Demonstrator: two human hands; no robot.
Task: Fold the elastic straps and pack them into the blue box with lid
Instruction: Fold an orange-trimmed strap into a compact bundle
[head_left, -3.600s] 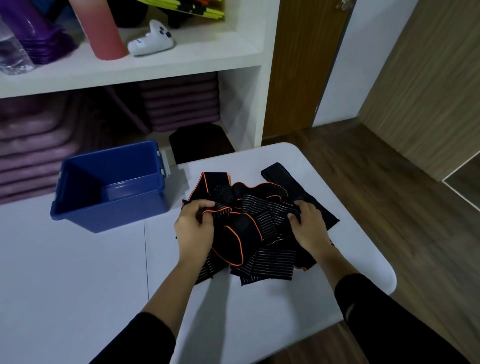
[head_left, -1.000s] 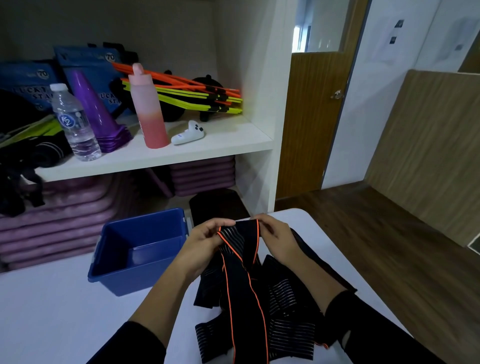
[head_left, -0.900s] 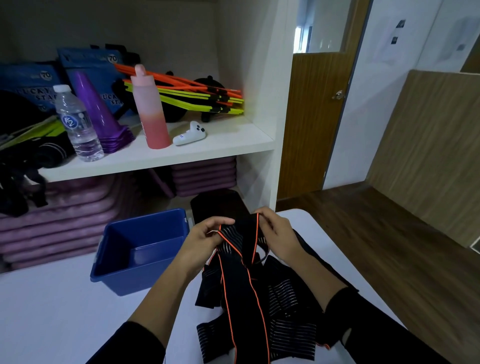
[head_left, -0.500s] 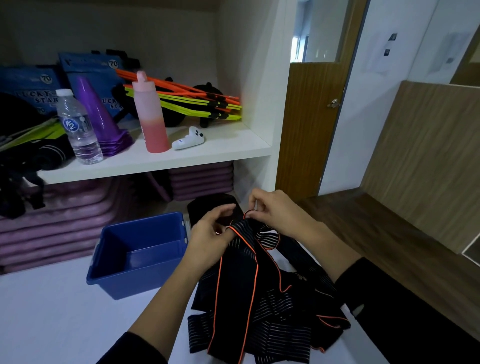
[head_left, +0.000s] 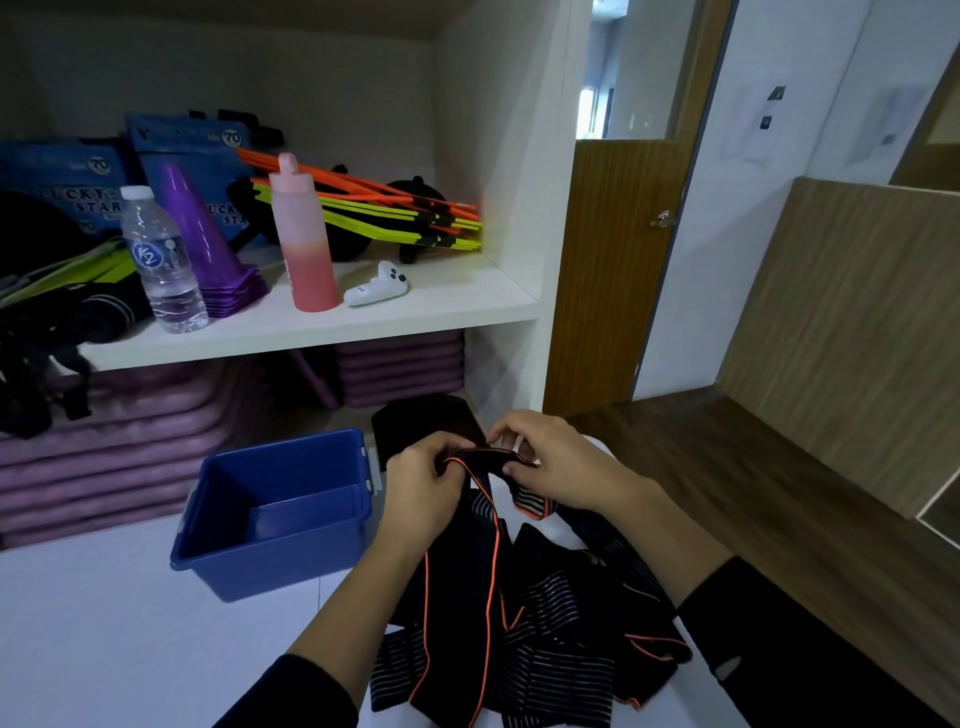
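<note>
Straps (head_left: 519, 597), black with orange edging and thin pale stripes, were the work piece; one strap (head_left: 480, 525) was lifted by its end between both hands above the heap. Left hand (head_left: 423, 488) was pinched on the near edge of that end, thumb on top. Right hand (head_left: 558, 467) gripped the same end from the far side, fingertips (head_left: 511, 470) curled over a short turned-down flap. Judged: the two grips held the end level and taut so that a first fold could be started square, the rest of the strap hanging straight down from the hands to keep its length untwisted. Remaining straps lay loose and overlapping on the white table (head_left: 130, 634) directly under the forearms, near the table's right edge, within reach for later folds. Blue box (head_left: 275, 512) stood open on the table just to the left of the left hand, apart from the heap; its visible interior held no straps, and no lid could be made out. Judged: box was placed close so each folded strap needed only a short move. Packing not yet begun. Shelf (head_left: 311, 322) behind held bottles and cones, not involved.
</note>
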